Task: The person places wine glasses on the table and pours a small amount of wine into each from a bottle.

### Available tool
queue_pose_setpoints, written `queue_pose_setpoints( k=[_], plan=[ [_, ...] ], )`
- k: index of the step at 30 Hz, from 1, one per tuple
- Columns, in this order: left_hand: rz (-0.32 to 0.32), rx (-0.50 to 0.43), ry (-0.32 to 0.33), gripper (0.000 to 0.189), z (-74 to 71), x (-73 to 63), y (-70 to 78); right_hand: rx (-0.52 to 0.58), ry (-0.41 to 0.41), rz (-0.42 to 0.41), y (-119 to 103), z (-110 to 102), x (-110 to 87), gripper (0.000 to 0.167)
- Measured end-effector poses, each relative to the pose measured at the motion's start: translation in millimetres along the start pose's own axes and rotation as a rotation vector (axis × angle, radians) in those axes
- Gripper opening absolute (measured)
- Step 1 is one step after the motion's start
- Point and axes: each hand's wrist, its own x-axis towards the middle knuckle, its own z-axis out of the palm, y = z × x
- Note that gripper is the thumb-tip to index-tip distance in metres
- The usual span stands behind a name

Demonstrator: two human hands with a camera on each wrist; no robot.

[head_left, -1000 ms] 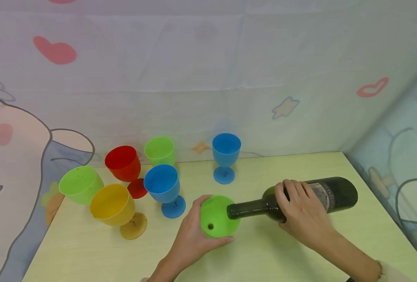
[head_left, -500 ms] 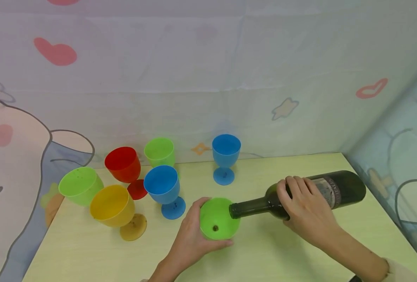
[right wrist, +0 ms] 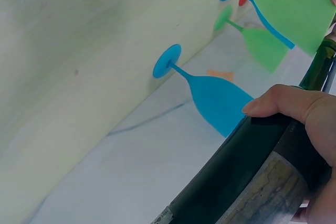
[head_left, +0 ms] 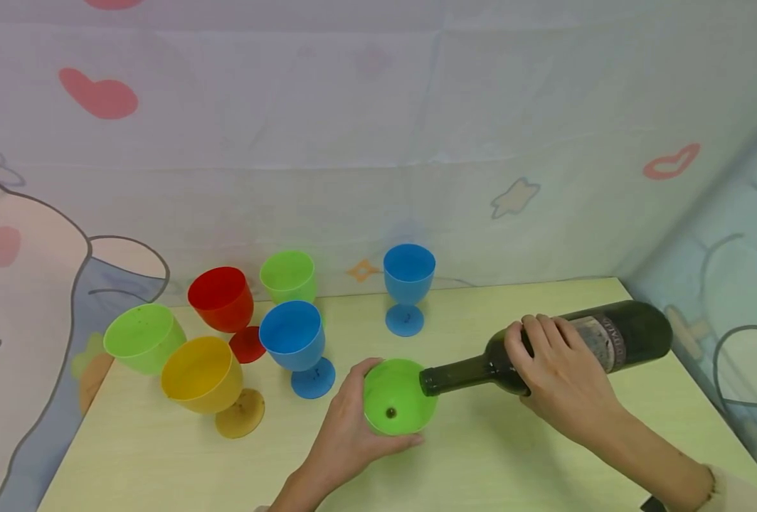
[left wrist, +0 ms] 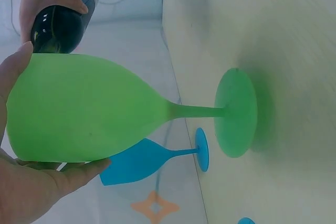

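Note:
My left hand [head_left: 346,430] is wrapped round the bowl of a bright green plastic goblet [head_left: 385,384] at the front middle of the table. Its stem and round foot [left wrist: 236,114] show in the left wrist view, the foot close over the tabletop. A small dark spot lies inside the bowl. With my right hand [head_left: 560,384] I grip a dark green wine bottle [head_left: 641,331] round its shoulder and label. The bottle lies nearly level in the air, its neck pointing left and its mouth [head_left: 426,382] right at the goblet's right rim.
Left on the table stand a yellow goblet [head_left: 202,373], a red goblet [head_left: 221,299], a blue goblet [head_left: 294,334] and two green goblets [head_left: 144,338]. Another blue goblet [head_left: 409,277] stands at the back, near the printed cloth [head_left: 327,107] hanging behind the table.
The bottle's base has swung up and to the right, and its mouth has shifted slightly right along the goblet's rim. My left hand and the goblet have stayed almost still.

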Motion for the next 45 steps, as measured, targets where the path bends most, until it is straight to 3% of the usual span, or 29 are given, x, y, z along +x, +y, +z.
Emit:
queue_pose_setpoints(
  k=[22,45],
  plan=[
    [0.01,-0.02,0.0,0.089,2.6,1.4,-3.6,-0.048,-0.066,-0.015,1.9,-4.7,2.1,0.089],
    [0.032,-0.003,-0.006,0.088,4.0,-0.1,-3.1,-0.048,-0.079,-0.018,2.1,-8.2,1.0,0.093]
  ],
)
